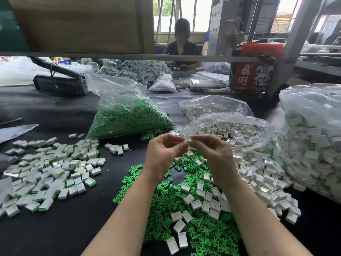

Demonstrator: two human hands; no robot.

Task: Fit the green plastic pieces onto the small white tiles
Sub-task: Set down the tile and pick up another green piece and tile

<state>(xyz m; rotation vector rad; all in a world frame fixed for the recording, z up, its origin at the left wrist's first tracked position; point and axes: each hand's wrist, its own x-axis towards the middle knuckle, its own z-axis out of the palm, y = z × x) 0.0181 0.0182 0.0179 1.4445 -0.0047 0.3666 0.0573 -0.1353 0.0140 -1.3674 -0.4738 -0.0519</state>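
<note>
My left hand (166, 146) and my right hand (212, 150) meet above the black table, fingertips together, pinching one small white tile (187, 141) between them; whether a green piece sits on it is hidden by my fingers. Under my forearms lies a heap of loose green plastic pieces (199, 231) mixed with white tiles (206, 204). To the left spreads a pile of tiles with green backs fitted (48, 174).
A clear bag of green pieces (129, 119) stands behind my hands. An open bag of white tiles (234, 130) lies to the right, and a big bag of fitted tiles (313, 141) fills the far right. A person sits across the table (181, 43). A red box (252, 72) stands behind.
</note>
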